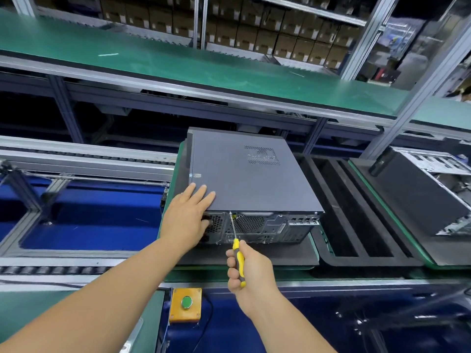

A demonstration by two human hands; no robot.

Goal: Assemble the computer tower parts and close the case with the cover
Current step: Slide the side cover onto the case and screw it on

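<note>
A dark grey computer tower lies on its side on a black pad, rear panel facing me. Its grey cover lies flat on top, with a vent grille near the far right. My left hand rests flat on the cover's near left corner, fingers straight, thumb down over the rear panel. My right hand grips a yellow and black screwdriver. The screwdriver's shaft points up to a screw at the rear panel's top edge.
A black foam tray with long slots sits right of the tower. Another, open tower lies further right. A yellow box with a green button sits at the bench's near edge. A green conveyor runs behind; roller rails on the left.
</note>
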